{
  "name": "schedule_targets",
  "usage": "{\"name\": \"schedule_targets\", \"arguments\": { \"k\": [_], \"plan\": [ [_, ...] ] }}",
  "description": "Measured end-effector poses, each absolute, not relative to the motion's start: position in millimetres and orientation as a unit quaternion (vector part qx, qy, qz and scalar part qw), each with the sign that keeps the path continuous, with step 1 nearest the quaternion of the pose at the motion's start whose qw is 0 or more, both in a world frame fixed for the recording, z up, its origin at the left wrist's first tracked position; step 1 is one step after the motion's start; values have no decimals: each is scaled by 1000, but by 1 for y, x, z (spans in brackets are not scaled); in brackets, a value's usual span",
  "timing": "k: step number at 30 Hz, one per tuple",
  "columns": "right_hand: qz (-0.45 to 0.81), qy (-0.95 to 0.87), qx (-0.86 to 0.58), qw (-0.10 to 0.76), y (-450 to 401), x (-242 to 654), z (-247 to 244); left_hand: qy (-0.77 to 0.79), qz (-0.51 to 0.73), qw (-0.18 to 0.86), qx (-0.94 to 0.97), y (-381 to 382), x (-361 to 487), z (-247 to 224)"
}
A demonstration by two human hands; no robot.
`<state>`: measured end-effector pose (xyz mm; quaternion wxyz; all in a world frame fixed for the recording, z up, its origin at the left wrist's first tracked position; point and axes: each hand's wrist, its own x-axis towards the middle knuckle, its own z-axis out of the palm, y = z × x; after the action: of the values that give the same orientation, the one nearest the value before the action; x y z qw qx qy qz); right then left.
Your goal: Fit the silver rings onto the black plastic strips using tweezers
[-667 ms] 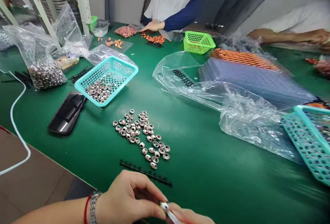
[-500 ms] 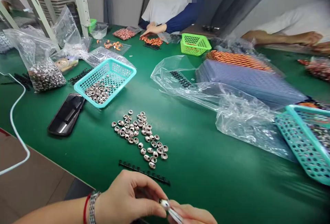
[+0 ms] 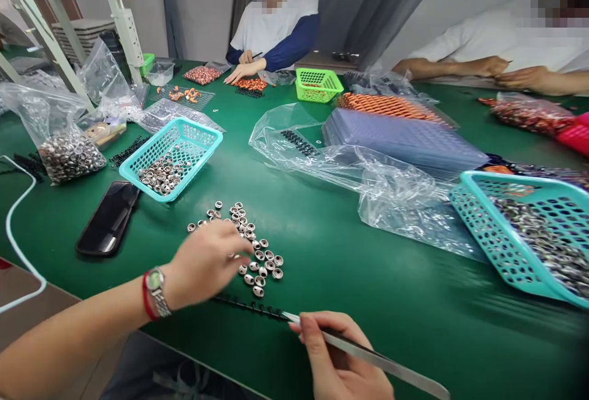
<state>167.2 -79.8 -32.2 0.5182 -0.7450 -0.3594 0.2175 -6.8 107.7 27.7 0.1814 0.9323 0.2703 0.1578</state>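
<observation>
Green table (image 3: 331, 246): near edge on the wearer's side of the black strip (image 3: 253, 306), surface extending rightward past it. Left hand (image 3: 202, 265): beyond the strip's left end, fingers curled over silver beads (image 3: 269, 256); whether it pinches any cannot be told. Right hand (image 3: 343, 357): right of the strip, grasping tweezers (image 3: 380, 360), tips pointing up-left at its right end. Strip: long axis left-right, dipping rightward. Beads: just beyond it
</observation>
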Motion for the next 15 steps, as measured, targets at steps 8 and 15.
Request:
{"name": "schedule_targets", "arguments": {
  "k": [8, 15],
  "plan": [
    [210, -380, -749, 501, -76, 165, -49, 192, 9, 207, 959, 81, 26, 8],
    [187, -349, -771, 499, -73, 152, -37, 199, -7, 181, 963, 76, 23, 9]
  ]
}}
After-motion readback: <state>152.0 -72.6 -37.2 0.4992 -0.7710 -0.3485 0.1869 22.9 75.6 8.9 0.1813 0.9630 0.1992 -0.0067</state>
